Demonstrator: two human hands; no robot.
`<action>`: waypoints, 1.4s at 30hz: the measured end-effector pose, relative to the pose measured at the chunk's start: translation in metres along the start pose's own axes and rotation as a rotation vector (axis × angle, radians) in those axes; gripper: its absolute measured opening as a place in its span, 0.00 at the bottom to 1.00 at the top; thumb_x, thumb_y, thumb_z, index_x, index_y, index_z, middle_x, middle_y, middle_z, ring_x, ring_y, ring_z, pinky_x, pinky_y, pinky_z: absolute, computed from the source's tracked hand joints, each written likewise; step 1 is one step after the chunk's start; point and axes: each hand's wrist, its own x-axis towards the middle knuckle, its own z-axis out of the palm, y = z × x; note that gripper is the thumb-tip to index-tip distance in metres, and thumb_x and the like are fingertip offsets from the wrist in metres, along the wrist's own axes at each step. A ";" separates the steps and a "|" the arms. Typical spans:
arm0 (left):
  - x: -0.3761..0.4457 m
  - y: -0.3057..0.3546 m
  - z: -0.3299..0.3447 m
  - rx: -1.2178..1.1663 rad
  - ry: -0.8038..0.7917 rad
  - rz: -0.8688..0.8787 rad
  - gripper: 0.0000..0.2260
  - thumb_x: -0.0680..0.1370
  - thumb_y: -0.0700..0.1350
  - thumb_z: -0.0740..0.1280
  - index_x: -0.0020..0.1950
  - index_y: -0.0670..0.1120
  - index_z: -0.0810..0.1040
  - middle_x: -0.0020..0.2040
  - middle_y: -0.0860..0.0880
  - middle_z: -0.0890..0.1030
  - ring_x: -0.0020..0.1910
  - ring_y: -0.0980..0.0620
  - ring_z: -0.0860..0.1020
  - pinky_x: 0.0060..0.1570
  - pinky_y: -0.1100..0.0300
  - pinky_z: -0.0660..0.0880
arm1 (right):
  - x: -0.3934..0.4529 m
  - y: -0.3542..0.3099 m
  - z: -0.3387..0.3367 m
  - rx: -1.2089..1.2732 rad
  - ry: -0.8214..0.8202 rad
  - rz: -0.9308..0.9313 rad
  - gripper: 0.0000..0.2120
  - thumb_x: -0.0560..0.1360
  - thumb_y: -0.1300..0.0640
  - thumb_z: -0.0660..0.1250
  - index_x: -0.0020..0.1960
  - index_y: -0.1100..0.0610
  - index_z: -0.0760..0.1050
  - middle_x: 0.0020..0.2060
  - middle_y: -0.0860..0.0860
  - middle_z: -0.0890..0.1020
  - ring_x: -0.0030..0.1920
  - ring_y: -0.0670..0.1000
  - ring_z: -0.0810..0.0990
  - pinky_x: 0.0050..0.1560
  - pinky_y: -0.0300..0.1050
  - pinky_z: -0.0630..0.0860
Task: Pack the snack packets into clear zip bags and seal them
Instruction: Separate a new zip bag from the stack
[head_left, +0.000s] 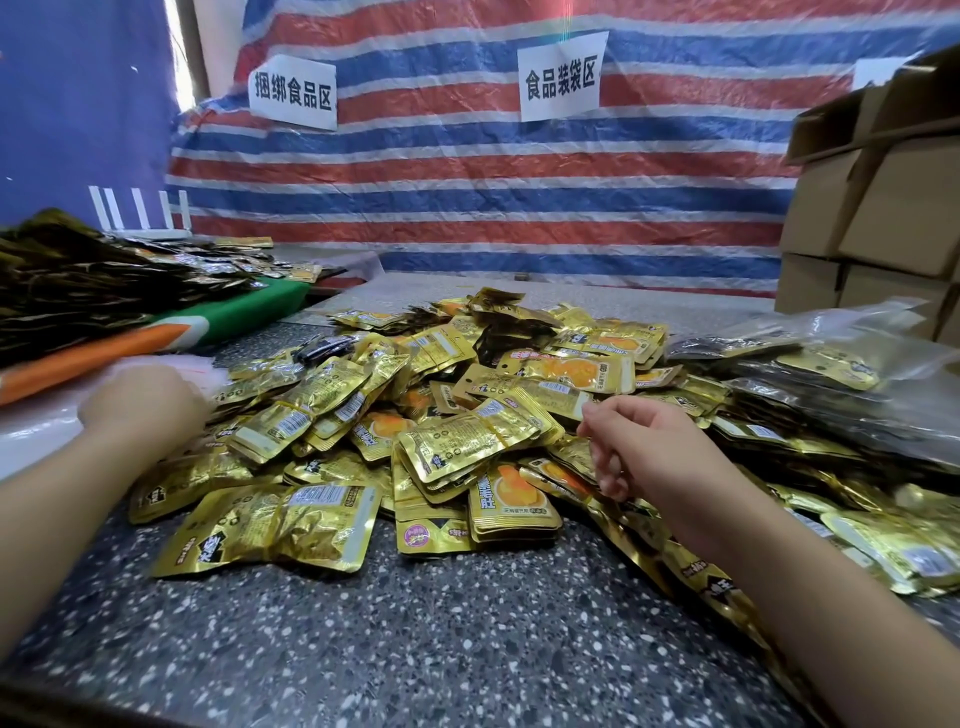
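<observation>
Counter (415, 639): we see speckled dark stone nearest us, bare in front of the pile.
Left hand (140, 400): it reaches out to the left edge of the pile, over a whitish sheet of clear plastic; the view is blurred here, so we cannot tell whether the fingers grasp anything.
Right hand (634, 447): it hovers above the right side of the pile, fingers loosely curled downward, grasping nothing that we can see.
Packets (467, 415): a broad heap of gold foil snack packets lies loose on the counter between and beyond our two hands; several are stacked in small bundles, one bundle just left of the right hand.
Front packet (275, 530): it lies flat at the near left edge of the heap, barcode side up.
Zip bags (831, 374): to the right, clear bags already filled with packets lie piled beside the heap, touching it.
Green and orange board (208, 322): at the left, it carries a dark stack of more packets.
Boxes (883, 208): brown cartons are stacked at the far right.
Tarp (493, 197): a red, white and blue striped sheet forms the back wall.
Signs (561, 75): two white paper sheets with printed characters hang on the tarp, well apart.
</observation>
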 end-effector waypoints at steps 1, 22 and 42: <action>0.000 0.001 -0.001 -0.016 0.053 -0.019 0.11 0.78 0.47 0.64 0.48 0.39 0.79 0.52 0.38 0.80 0.52 0.38 0.78 0.43 0.55 0.70 | 0.000 -0.001 0.000 -0.002 0.001 0.002 0.14 0.82 0.55 0.63 0.39 0.59 0.76 0.25 0.49 0.74 0.23 0.47 0.71 0.26 0.38 0.67; -0.173 0.223 -0.024 -1.093 -0.250 0.520 0.12 0.83 0.47 0.59 0.45 0.49 0.81 0.42 0.51 0.82 0.43 0.49 0.81 0.45 0.49 0.80 | 0.005 -0.001 -0.005 -0.002 0.038 0.062 0.12 0.82 0.56 0.63 0.41 0.58 0.77 0.26 0.49 0.75 0.24 0.46 0.72 0.26 0.39 0.67; -0.217 0.208 -0.034 -0.837 -0.089 1.427 0.14 0.80 0.39 0.63 0.65 0.46 0.79 0.62 0.50 0.82 0.58 0.49 0.80 0.52 0.49 0.78 | 0.017 -0.004 -0.030 0.137 0.245 0.244 0.18 0.81 0.43 0.60 0.48 0.58 0.78 0.23 0.48 0.73 0.21 0.46 0.69 0.22 0.38 0.66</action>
